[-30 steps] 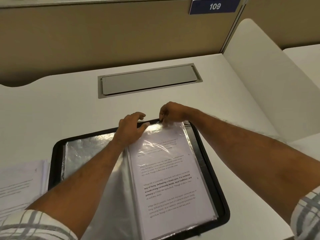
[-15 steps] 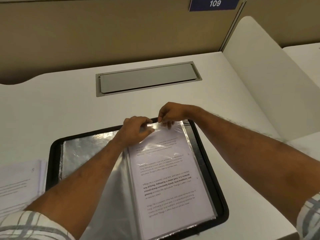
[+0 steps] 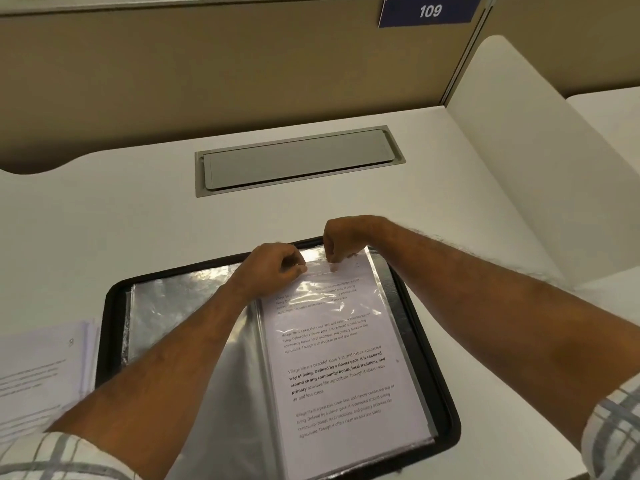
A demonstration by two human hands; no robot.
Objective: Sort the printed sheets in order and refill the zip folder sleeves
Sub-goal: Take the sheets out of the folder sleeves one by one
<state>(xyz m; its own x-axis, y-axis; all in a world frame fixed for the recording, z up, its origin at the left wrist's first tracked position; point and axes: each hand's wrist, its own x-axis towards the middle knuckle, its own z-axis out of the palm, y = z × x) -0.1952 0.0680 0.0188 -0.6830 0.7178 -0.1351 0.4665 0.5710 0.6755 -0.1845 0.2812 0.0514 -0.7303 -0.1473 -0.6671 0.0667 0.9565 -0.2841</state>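
A black zip folder [image 3: 433, 344] lies open on the white desk, its clear plastic sleeves fanned out. On the right side, a sleeve [image 3: 374, 282] holds a printed sheet [image 3: 346, 393] with paragraphs of text. My left hand [image 3: 273, 268] pinches the top edge of that sleeve near its left corner. My right hand [image 3: 343, 240] pinches the same top edge a little further right, fingertips curled down onto the plastic. The left-hand sleeves [image 3: 173, 313] look shiny and hold no paper that I can see.
A stack of loose printed sheets [image 3: 41, 372] lies at the left edge of the desk, beside the folder. A grey cable hatch [image 3: 298, 161] is set into the desk behind the folder. A white divider panel [image 3: 519, 161] rises at the right.
Both hands have closed in on the sleeve's top edge: the left hand's fingers curled from a flatter pose into a pinch, and the right hand's fingertips moved down onto the plastic.
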